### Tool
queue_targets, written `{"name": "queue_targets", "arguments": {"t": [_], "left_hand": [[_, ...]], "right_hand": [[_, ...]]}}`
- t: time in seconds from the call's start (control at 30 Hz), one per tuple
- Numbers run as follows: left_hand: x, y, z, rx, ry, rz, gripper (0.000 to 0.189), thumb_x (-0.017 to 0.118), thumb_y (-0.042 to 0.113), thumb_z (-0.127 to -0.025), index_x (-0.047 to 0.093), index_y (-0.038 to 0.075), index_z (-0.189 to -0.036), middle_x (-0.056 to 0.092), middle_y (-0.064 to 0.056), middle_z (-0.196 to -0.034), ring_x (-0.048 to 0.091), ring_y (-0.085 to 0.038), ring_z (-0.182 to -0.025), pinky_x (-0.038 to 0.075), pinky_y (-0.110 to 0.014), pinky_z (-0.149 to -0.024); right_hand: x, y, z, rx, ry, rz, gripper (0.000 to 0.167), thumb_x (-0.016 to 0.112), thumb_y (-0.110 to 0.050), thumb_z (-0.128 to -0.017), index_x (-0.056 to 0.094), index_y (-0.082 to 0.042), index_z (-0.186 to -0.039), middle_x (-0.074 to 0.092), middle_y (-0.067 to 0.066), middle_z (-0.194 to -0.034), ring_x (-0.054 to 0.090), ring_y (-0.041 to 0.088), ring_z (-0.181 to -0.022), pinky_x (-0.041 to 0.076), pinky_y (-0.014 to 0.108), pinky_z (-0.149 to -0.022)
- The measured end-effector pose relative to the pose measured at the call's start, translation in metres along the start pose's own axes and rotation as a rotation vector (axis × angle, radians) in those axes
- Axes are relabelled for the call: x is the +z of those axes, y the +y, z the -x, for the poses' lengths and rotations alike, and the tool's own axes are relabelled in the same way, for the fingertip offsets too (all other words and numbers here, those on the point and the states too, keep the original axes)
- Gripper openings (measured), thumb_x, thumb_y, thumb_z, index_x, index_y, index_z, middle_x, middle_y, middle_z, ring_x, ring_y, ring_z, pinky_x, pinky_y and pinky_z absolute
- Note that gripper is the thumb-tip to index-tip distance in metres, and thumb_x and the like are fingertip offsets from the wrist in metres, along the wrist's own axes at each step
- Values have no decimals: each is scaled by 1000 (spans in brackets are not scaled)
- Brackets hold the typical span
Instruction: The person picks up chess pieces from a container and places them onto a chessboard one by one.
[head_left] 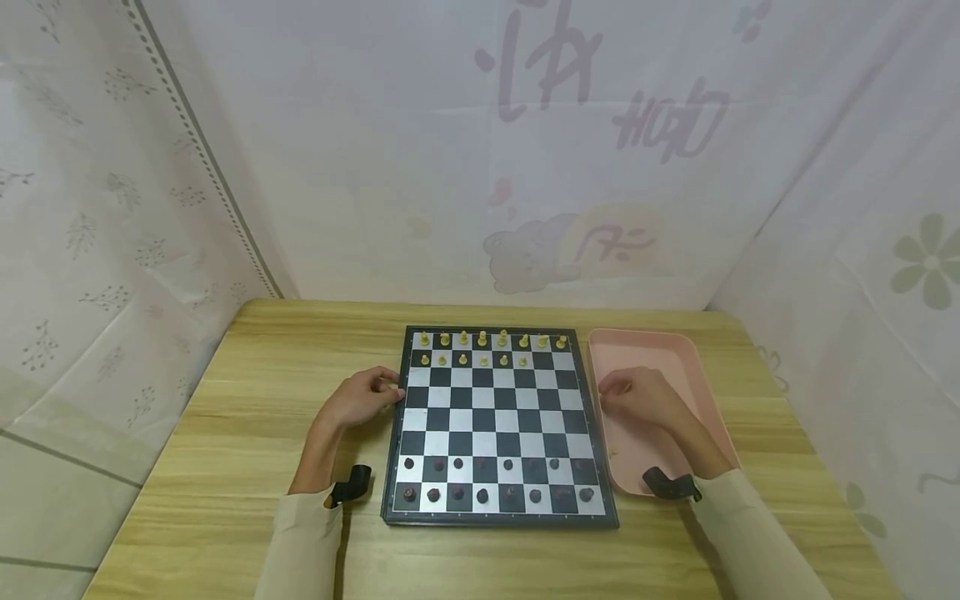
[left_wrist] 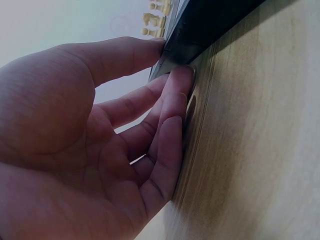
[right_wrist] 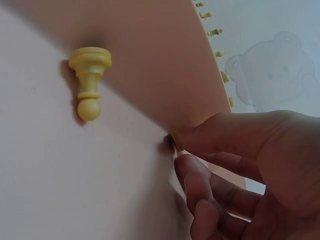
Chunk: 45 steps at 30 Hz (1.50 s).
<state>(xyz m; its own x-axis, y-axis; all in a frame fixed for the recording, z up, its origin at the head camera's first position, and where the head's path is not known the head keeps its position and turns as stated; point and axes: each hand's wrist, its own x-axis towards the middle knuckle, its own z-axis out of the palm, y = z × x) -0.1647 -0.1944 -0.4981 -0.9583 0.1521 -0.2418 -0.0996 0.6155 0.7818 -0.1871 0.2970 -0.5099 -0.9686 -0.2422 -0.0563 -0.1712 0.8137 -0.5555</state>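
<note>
My left hand (head_left: 363,396) grips the left edge of a black-and-white chessboard (head_left: 483,400), thumb at the top edge and fingertips low against the side. Inside the pink tray (head_left: 637,335) at the board's right, my right hand (head_left: 643,396) pinches a pale yellow chess piece (right_wrist: 176,141) between thumb and index finger; the fingers hide most of it. A yellow pawn (right_wrist: 90,82) lies on its side in the tray, close to the hand. Yellow pieces (head_left: 482,338) stand in two rows at the board's far end, with the right end of the pawn row bare.
Dark pieces (head_left: 482,495) stand in two rows along the board's near end. The wooden table (head_left: 285,333) carries board and tray. A printed cloth (head_left: 390,183) hangs behind the table and along both sides. Black camera mounts (head_left: 352,483) sit on both wrists.
</note>
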Motion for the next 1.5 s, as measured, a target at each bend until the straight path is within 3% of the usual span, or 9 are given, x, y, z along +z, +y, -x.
{"name": "queue_targets", "arguments": {"t": [0.2,0.5,0.7,0.93,1.13,1.33,1.5], "left_hand": [[1,0,0,0,-4,2,36,72,21,-106,69,-2,-133,73,-11,-102,62,-25,-89,45,-36,-78],[1,-3,-2,12,4,6,35,72,20,-105,70,-2,-132,72,-10,-99,60,-24,-86,45,-35,-76],[0,-2,0,14,2,10,37,73,21,-105,69,-3,-132,71,-11,-100,59,-24,-85,44,-35,-74],[0,-2,-1,8,-2,12,37,73,22,-105,69,-3,-132,71,-10,-99,59,-23,-85,44,-35,-74],[0,-1,0,7,-2,12,36,73,21,-105,69,-3,-132,72,-10,-99,60,-24,-86,44,-35,-74],[0,0,0,-2,-5,16,36,72,21,-106,69,-3,-133,72,-11,-100,60,-24,-87,45,-35,-76],[0,0,0,0,2,13,35,72,20,-106,69,-2,-132,72,-11,-99,60,-25,-86,44,-35,-76]], "right_hand": [[0,6,-1,-1,20,-29,8,78,-4,-92,82,-9,-96,78,4,-93,65,27,-89,52,47,-85],[-15,10,-1,-8,162,-96,10,82,-14,-98,83,-8,-107,79,6,-98,68,26,-84,56,39,-74],[-23,-4,-5,-28,253,-36,9,83,-27,-98,84,-20,-104,81,-1,-102,72,23,-94,54,46,-84],[-16,-24,-20,-104,198,-220,15,76,-10,-101,77,-3,-114,78,12,-115,69,31,-103,53,46,-88],[-7,-35,-35,-60,143,-255,12,76,-13,-103,76,-5,-112,74,13,-113,66,31,-101,53,41,-81],[1,-45,-50,-91,154,-220,19,77,-16,-102,79,-7,-119,75,12,-113,66,31,-101,54,40,-77],[6,-53,-59,-108,151,-129,15,78,-15,-99,81,-10,-113,75,6,-105,65,28,-94,53,40,-74]]}}
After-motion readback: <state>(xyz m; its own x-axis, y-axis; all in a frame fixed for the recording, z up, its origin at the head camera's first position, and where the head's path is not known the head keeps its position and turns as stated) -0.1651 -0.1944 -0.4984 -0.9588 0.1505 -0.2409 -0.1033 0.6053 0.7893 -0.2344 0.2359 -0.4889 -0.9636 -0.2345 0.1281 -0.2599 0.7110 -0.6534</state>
